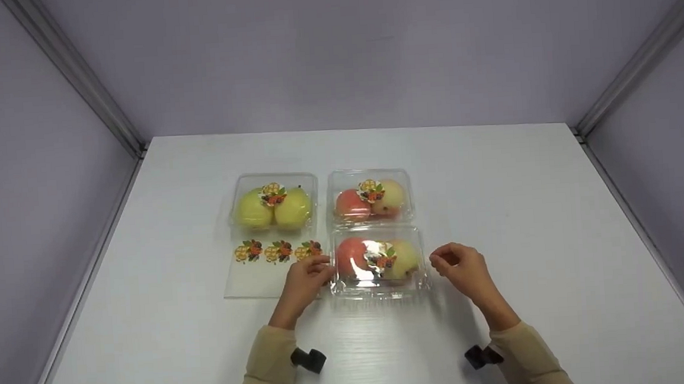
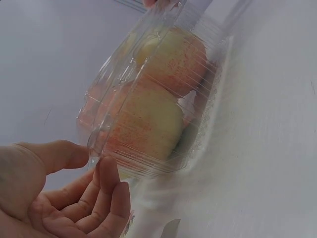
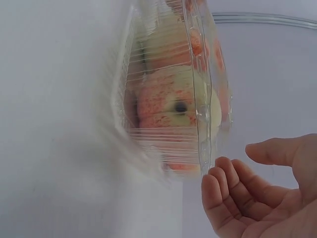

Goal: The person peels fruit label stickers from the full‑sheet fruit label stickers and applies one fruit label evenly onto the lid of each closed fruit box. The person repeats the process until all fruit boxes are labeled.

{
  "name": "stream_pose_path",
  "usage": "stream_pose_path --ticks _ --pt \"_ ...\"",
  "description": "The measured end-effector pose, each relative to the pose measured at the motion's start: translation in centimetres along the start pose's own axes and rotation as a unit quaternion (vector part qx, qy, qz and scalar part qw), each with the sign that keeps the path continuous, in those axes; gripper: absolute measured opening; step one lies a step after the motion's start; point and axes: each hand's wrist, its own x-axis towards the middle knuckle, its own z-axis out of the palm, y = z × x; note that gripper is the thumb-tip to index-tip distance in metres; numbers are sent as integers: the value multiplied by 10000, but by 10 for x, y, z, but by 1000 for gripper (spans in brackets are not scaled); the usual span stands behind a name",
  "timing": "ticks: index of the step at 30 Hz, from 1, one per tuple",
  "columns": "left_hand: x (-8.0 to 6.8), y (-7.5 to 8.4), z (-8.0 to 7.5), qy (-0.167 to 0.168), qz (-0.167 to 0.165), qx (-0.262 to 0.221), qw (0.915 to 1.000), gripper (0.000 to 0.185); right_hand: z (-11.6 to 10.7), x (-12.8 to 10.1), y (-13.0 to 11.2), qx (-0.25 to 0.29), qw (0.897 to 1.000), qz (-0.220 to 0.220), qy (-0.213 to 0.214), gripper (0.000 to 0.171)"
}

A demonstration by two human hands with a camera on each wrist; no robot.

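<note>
A clear plastic clamshell box (image 1: 378,291) holding apples stands at the near middle of the table, a fruit sticker (image 1: 383,258) on its lid. My left hand (image 1: 307,280) pinches the rim at the box's left side; the left wrist view shows thumb (image 2: 72,154) and fingertips (image 2: 106,166) on either side of that edge. Beside the right side hovers my right hand (image 1: 462,268), fingers loosely bent. In the right wrist view, a gap separates its thumb (image 3: 270,151) from the fingers, whose tips are right at the box's rim, with nothing between them.
Behind stands another stickered clear box (image 1: 402,212) of apples. To its left, a third box (image 1: 314,217) contains green pears under a sticker. A white sheet (image 1: 252,283) with several fruit stickers (image 1: 278,251) lies left of the near box, partly under my left hand. Grey walls (image 1: 339,55) enclose the white table.
</note>
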Motion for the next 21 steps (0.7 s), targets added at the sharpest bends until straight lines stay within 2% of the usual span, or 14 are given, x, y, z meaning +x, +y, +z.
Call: stream_pose_path --ticks 4,9,17,21 --pt "0 1 0 14 -57 18 10000 32 -2 1 4 54 9991 308 -282 15" --pt "-1 3 0 40 -127 41 9999 33 -1 2 8 267 9969 461 -572 18" --pt "-17 30 -4 -58 -109 59 9999 33 3 4 14 571 9901 530 -1167 29" --pt "-17 29 -4 -48 -149 29 9999 33 3 4 16 765 9858 476 -1419 33"
